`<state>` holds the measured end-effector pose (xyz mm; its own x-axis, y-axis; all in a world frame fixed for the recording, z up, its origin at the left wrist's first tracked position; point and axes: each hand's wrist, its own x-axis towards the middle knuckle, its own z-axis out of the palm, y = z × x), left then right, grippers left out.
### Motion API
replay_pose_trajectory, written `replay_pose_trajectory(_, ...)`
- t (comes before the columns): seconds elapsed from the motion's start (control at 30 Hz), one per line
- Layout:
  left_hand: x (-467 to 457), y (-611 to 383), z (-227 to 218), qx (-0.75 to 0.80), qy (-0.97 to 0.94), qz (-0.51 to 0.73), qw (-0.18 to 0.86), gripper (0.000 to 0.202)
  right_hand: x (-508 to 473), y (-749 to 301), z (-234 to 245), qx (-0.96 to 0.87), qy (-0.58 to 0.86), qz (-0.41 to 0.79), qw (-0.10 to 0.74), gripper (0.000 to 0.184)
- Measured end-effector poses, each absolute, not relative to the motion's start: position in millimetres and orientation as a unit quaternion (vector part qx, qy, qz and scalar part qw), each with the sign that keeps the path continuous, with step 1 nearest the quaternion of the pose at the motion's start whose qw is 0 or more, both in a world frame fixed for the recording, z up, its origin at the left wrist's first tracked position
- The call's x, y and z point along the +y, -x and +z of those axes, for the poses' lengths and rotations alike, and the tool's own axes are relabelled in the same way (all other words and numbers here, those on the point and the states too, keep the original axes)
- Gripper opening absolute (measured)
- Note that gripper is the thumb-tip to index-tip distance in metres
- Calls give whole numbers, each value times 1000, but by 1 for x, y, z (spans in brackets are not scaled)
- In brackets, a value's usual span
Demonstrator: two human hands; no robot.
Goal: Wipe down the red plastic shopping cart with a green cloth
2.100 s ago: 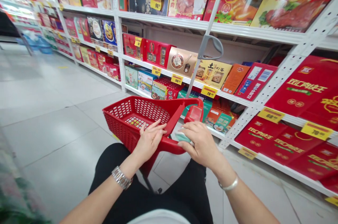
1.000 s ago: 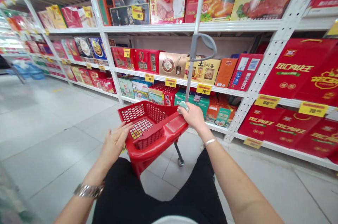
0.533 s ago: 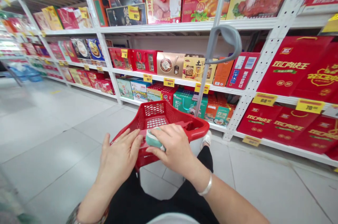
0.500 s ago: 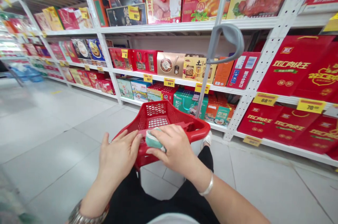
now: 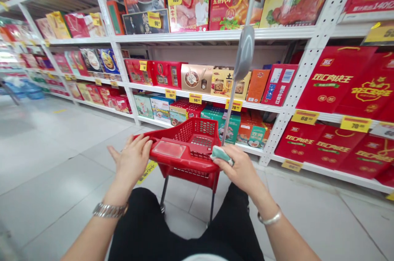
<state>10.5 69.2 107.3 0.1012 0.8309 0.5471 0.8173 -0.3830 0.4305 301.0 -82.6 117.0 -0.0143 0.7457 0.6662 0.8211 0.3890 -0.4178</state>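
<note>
A small red plastic shopping cart [image 5: 181, 161] on thin metal legs stands between my knees, its near end facing me. My left hand [image 5: 134, 158] lies on its left rim corner, fingers stretched over the edge and thumb spread out. Folded in my right hand [image 5: 241, 166] is a pale green and white cloth [image 5: 221, 154], pressed against the right end of the cart's near rim. A worn whitish panel [image 5: 168, 149] shows on top of that rim. From the cart's right side rises a tall metal pole [image 5: 231, 105] carrying a grey plastic piece [image 5: 244, 53].
White metal shelving [image 5: 184, 36] with boxed goods and yellow price tags runs along behind the cart. Large red gift bags [image 5: 334, 78] fill the right shelves. Pale floor tiles [image 5: 76, 162] extend to the left. Blue water bottles [image 5: 30, 88] stand far left.
My right hand has slid the cloth rightward along the near rim to its right end. My left hand has shifted left onto the corner. The cart has turned, and its grey piece appears narrower.
</note>
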Motion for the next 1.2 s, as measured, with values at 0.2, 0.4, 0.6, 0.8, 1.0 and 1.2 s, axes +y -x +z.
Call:
replay_pose_trajectory(0.2, 22, -57, 110, 404, -840, 354, 79, 51, -73, -249, 118, -760, 463, 22, 456, 24)
replay_pose_trajectory(0.4, 15, -43, 110, 438, -848, 285, 91, 49, -76, -252, 102, -745, 440, 84, 494, 27)
replay_pose_trajectory(0.6, 31, -20, 108, 507, -800, 317, 63, 48, -33, -274, 84, -548, 553, -20, 627, 37)
replay_pose_trajectory(0.8, 43, -7, 107, 554, -774, 305, 32, 42, 9, -201, 76, -740, 508, -45, 438, 52)
replay_pose_trajectory(1.0, 69, 19, 108, 551, -770, 319, 46, 46, 14, -187, 56, -782, 531, -105, 308, 69)
replay_pose_trajectory(1.2, 96, 48, 112, 554, -769, 310, 72, 47, -2, -265, 18, -740, 615, -146, 229, 57)
